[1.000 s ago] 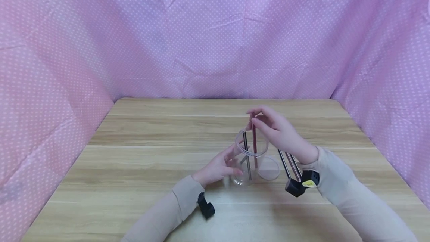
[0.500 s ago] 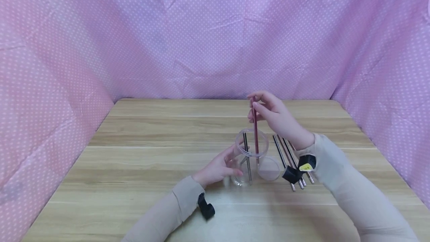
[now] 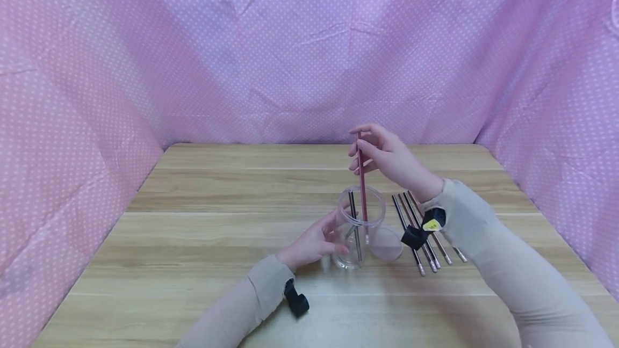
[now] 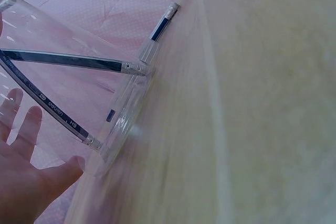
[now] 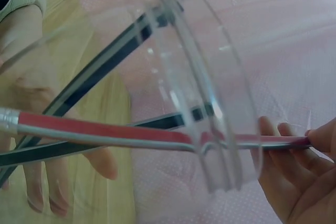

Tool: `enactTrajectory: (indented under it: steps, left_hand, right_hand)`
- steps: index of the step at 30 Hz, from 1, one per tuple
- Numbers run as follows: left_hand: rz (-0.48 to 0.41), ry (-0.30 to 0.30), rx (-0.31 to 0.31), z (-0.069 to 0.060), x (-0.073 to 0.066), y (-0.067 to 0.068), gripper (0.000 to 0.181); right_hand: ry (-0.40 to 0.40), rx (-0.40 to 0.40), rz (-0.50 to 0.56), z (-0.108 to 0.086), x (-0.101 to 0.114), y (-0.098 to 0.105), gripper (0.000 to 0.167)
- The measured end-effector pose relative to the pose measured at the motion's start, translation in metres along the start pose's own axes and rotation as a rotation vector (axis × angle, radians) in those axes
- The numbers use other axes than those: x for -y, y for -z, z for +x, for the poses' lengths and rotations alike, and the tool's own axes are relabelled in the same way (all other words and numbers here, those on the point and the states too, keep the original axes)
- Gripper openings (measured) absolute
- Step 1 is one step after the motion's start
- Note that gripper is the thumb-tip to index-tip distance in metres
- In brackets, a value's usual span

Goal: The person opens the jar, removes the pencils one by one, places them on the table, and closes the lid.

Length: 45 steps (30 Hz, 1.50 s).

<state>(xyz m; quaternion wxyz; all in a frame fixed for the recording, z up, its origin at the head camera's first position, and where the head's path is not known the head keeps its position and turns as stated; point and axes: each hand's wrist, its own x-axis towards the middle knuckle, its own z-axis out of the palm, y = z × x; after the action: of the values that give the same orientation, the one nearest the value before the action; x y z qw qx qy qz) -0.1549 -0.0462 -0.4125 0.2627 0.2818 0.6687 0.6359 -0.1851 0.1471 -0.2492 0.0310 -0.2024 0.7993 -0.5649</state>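
Note:
My left hand [image 3: 314, 240] grips the lower side of a clear jar [image 3: 360, 223] standing on the table, its thumb near the base in the left wrist view. Dark pencils [image 4: 68, 60] lean inside the jar, eraser ends down; one bears the letters HB. Between thumb and fingers, my right hand [image 3: 387, 157] pinches the upper end of a red pencil [image 3: 362, 176] above the jar's mouth. That pencil's eraser end reaches down inside the jar, as the right wrist view also shows. Its lower end appears clear of the jar's bottom.
Several more pencils [image 3: 400, 214] lie side by side on the wooden table [image 3: 217, 240], partly under the right wrist. A clear round lid [image 3: 390, 246] lies just right of the jar. Pink dotted cloth [image 3: 309, 69] surrounds the table's back and sides.
My right hand has risen and shifted slightly left, still pinching the red pencil. The pencil's top is higher than before. The left hand and the jar have stayed put.

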Motion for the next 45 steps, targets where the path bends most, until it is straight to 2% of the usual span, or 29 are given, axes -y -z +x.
enactTrajectory:
  steps: [6,9,16,20,23,27,31,36,40,45]
  left_hand:
    - [0.011,0.012,-0.003,-0.001,-0.001,0.001,0.092]
    - [0.005,-0.001,0.001,-0.002,0.000,0.001,0.091]
    - [0.009,-0.007,0.010,-0.003,-0.001,0.003,0.092]
    - [0.012,-0.003,0.009,-0.003,0.000,0.003,0.092]
    - [0.008,-0.018,0.012,-0.003,0.000,0.003,0.091]
    - [0.009,-0.025,0.018,-0.002,-0.002,0.004,0.091]
    - [0.007,-0.026,0.021,-0.001,-0.002,0.004,0.091]
    - [0.008,-0.021,0.018,-0.002,-0.003,0.005,0.093]
    - [0.006,-0.030,0.022,-0.001,-0.002,0.007,0.092]
    - [0.003,-0.023,0.026,-0.001,-0.002,0.007,0.092]
  right_hand:
    - [-0.042,0.022,-0.021,0.004,-0.004,-0.002,0.036]
    - [-0.058,0.023,-0.008,0.006,-0.005,-0.004,0.036]
    - [-0.084,-0.021,0.036,0.011,-0.004,-0.005,0.036]
    - [-0.103,-0.091,0.138,0.015,-0.003,-0.001,0.037]
    - [-0.127,-0.168,0.280,0.017,-0.001,0.009,0.036]
    - [-0.147,-0.259,0.461,0.017,0.002,0.028,0.025]
    - [-0.175,-0.260,0.508,0.012,0.003,0.047,0.018]
    - [-0.248,-0.204,0.427,0.002,-0.006,0.062,0.017]
    - [-0.305,-0.151,0.323,-0.009,-0.024,0.072,0.017]
    - [-0.371,-0.083,0.093,-0.024,-0.055,0.083,0.038]
